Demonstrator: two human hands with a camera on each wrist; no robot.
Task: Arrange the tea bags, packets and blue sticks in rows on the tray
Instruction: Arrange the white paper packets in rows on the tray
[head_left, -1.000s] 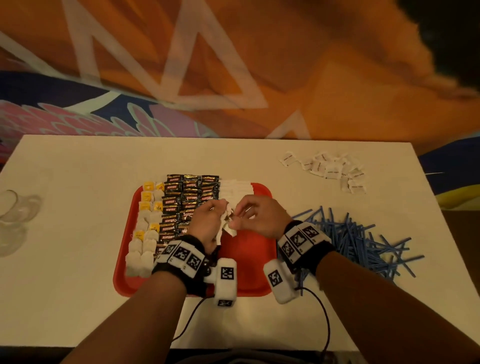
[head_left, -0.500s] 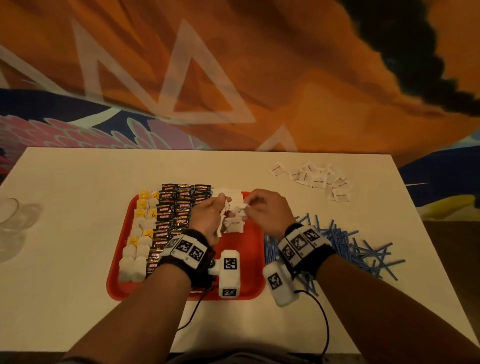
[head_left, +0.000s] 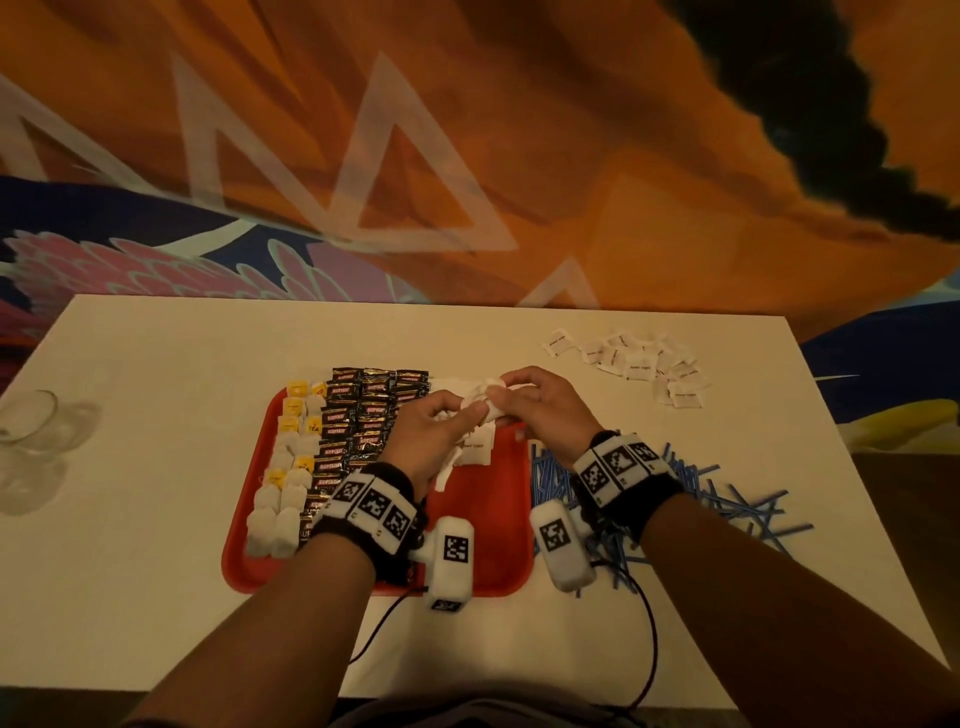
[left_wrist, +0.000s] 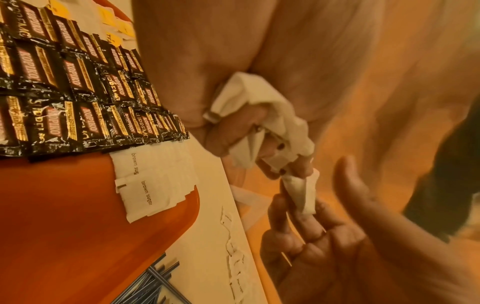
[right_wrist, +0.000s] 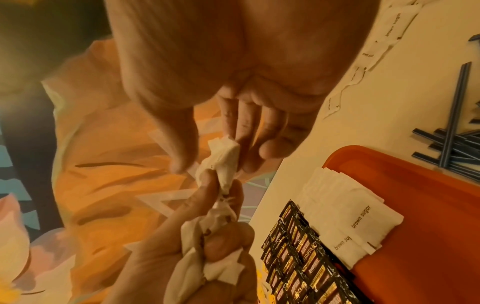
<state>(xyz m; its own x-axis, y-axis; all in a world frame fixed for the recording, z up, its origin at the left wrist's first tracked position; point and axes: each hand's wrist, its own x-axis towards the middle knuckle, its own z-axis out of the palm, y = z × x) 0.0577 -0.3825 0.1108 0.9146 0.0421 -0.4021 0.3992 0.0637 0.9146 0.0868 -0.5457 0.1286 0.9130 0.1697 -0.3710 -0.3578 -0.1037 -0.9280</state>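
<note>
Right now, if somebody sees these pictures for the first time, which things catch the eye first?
First, the two hands meeting above the far part of the flat red plastic tray: the left hand grips a bunch of white paper sugar packets, and the right hand pinches one of them. Next, the rows of black foil coffee packets on the tray's left half.

The white table (head_left: 156, 571) carries a red tray (head_left: 483, 551). Right of the tray lie blue sticks (head_left: 727, 499); beyond them, loose white packets (head_left: 639, 361). Left of the tray stands a glass (head_left: 31, 421).
</note>
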